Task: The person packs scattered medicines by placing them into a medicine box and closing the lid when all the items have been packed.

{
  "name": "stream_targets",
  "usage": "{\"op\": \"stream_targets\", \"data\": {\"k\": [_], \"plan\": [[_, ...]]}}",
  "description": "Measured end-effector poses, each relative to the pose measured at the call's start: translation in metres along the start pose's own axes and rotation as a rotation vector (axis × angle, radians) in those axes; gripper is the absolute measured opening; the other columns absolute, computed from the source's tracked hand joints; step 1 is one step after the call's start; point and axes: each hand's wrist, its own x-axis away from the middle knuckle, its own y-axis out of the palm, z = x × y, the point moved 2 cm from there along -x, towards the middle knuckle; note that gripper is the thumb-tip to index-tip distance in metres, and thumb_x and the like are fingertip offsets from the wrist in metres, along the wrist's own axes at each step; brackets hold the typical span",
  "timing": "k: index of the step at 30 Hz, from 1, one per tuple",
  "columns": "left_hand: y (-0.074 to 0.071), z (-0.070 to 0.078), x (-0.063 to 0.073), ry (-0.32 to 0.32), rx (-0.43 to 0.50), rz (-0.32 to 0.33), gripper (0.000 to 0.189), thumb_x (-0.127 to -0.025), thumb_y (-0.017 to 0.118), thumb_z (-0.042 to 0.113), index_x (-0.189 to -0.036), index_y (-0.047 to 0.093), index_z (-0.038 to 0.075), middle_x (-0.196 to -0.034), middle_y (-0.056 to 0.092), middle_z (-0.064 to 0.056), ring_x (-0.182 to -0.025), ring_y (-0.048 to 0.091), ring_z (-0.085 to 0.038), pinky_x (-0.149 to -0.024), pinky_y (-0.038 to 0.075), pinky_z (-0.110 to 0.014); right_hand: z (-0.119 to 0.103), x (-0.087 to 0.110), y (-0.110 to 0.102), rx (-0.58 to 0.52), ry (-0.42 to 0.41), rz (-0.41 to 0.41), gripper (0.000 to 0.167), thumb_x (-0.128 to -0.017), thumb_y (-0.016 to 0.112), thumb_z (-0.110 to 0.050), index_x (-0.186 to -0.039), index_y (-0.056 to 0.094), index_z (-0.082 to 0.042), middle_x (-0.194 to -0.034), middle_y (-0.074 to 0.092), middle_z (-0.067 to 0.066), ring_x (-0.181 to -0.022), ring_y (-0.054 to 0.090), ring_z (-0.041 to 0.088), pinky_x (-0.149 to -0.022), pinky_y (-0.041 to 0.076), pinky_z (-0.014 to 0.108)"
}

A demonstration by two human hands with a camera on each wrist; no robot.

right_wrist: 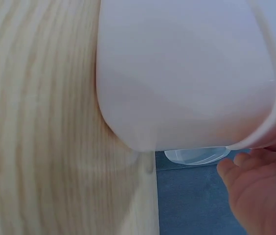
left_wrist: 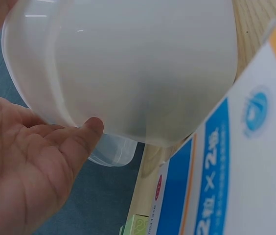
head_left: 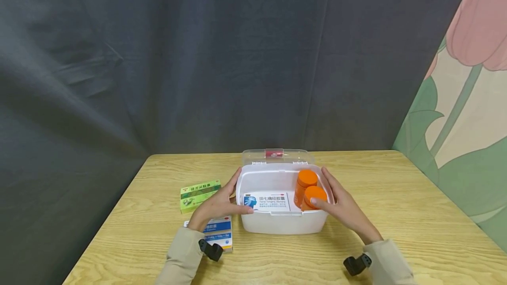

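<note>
A white plastic medicine box (head_left: 285, 223) stands on the table, its clear lid (head_left: 255, 157) swung up at the back. My left hand (head_left: 219, 206) grips the left end, thumb over the front rim and fingers along the side. At the opposite end my right hand (head_left: 344, 208) holds the rim the same way, its thumb reaching in over the nearer orange bottle (head_left: 315, 194). Another orange bottle (head_left: 307, 177) stands behind that one. Left of them inside lies a white medicine carton (head_left: 273, 200). The left wrist view shows fingertips against the box wall (left_wrist: 128, 58).
On the wooden table (head_left: 396, 197), a green medicine carton (head_left: 200, 195) lies left of the box. A blue and white carton (head_left: 219, 234) is nearer me, partly under my left wrist in the head view. A dark curtain (head_left: 237, 65) hangs behind the table's far edge.
</note>
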Motion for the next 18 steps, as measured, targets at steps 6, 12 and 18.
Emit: {"op": "stream_targets", "data": {"k": [6,12,18], "plan": [[0.0012,0.0001,-0.0007,-0.008,-0.022,0.009,0.113,-0.081,0.081,0.022,-0.157,-0.004,0.021,-0.158,0.015,-0.012,-0.139,0.029,-0.029,-0.109,0.031,-0.04,0.0,0.0015,0.0013,-0.025,0.026,0.008,0.099,-0.083,0.077,-0.028,-0.157,0.012,-0.01,-0.159,0.013,0.017,-0.142,0.014,0.044,-0.105,0.022,0.067],[0.0024,0.0017,-0.0014,-0.027,-0.026,0.01,0.114,-0.08,0.082,0.024,-0.157,-0.003,0.022,-0.158,0.016,-0.011,-0.139,0.029,-0.028,-0.108,0.032,-0.039,0.0023,0.0018,0.003,-0.061,0.043,0.014,0.102,-0.082,0.078,-0.025,-0.157,0.01,-0.014,-0.16,0.013,0.015,-0.142,0.013,0.043,-0.102,0.019,0.072],[0.0006,0.0019,-0.0007,-0.013,0.004,0.006,0.114,-0.081,0.081,0.02,-0.156,-0.005,0.021,-0.158,0.015,-0.013,-0.139,0.029,-0.03,-0.108,0.032,-0.04,0.0045,0.0007,0.0075,-0.112,0.037,0.008,0.1,-0.083,0.078,-0.023,-0.156,0.011,-0.014,-0.16,0.012,0.014,-0.142,0.013,0.043,-0.099,0.016,0.076]]}}
